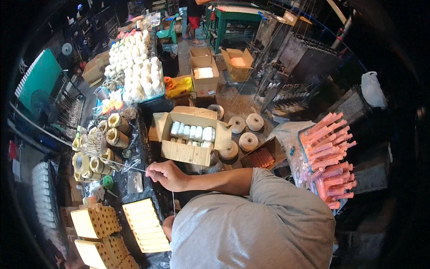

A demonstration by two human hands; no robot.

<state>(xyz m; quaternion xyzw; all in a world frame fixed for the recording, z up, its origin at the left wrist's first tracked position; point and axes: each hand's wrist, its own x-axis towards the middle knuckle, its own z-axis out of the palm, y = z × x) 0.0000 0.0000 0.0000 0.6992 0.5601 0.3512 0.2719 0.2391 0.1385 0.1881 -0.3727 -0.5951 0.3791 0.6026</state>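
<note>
My right hand [166, 175] is closed, its fingertips pinching a thin white cord [133, 167]. From the fingers the cord runs left across the table past the clustered holders, and another stretch hangs down toward my left hand [168, 227]. That hand is mostly hidden by the grey shirt, so its fingers do not show clearly. Beside it lies a pale yellow ribbed slab [145, 225] on the black-covered table. A small clear plastic bag [135, 182] with pale sticks inside sits near my right hand.
Yellow blocks with holes [95, 222] stand at lower left, below thick-walled cylinders [117, 136]. An open cardboard box [186, 152] holds white bundles. Thread cones [248, 141] are on the floor. Pink tubes [329, 143] stand at right. A person in red shorts [194, 22] is behind.
</note>
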